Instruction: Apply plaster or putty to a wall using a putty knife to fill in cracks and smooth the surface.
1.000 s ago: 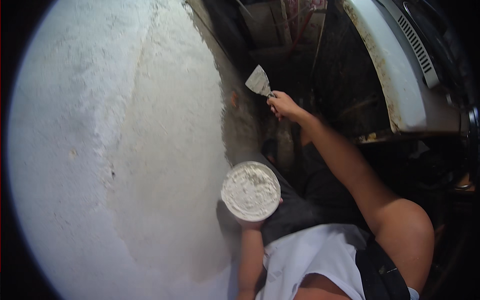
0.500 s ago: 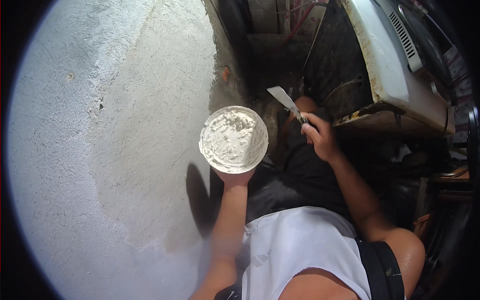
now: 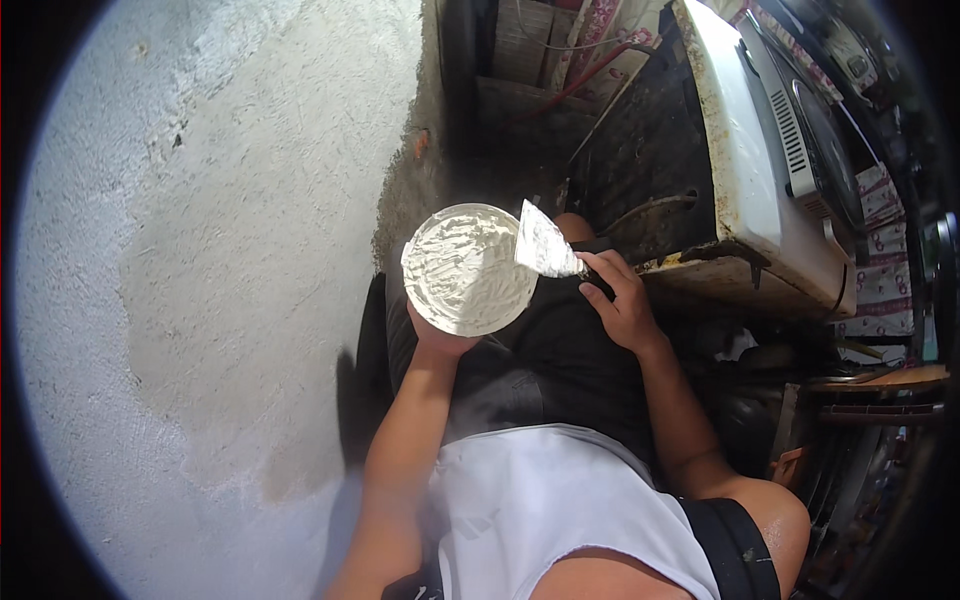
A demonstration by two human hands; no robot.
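A rough wall [image 3: 240, 260], pale with a broad greyer patch, fills the left of the frame, and a rust-edged white appliance [image 3: 745, 140] leans across the upper right. Dark trousers [image 3: 550, 375] and a white shirt [image 3: 540, 480] take up the lower middle. Above the trousers, near the centre of the frame, is the round tub [image 3: 407, 285], its open top showing off-white paste [image 3: 458, 268] with ridged marks. The left hand [image 3: 438, 338] holds it from below, most of the fingers hidden. Just right of centre, the right hand [image 3: 622, 305] grips the scraper [image 3: 543, 245] by its handle; the paste-smeared blade overlaps the tub's right edge, though contact cannot be told. The step in hand looks like working paste with the blade at the tub; the next move calls for a steady tub and a controlled blade angle.
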